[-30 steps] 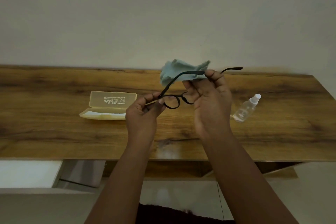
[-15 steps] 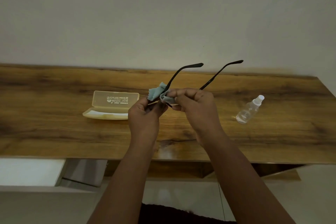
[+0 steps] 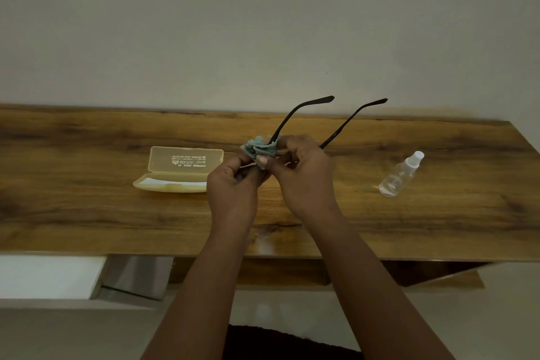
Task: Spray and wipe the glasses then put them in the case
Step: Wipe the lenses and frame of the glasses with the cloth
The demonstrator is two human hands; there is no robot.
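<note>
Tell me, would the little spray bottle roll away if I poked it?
Probably a bit: the spray bottle lies on its side on the table and looks round. It seems clear plastic and mostly empty, so likely light and easy to push.

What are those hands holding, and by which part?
Both hold the glasses by the front frame. The left hand pinches one end; the right hand presses a cloth onto it. Temples stick up free.

Black glasses (image 3: pixel 304 117) held above the surface, arms up, cloth (image 3: pixel 261 148) bunched over the lenses; case (image 3: pixel 181 169) open left of them, clear spray bottle (image 3: pixel 401 175) lying right.
</note>
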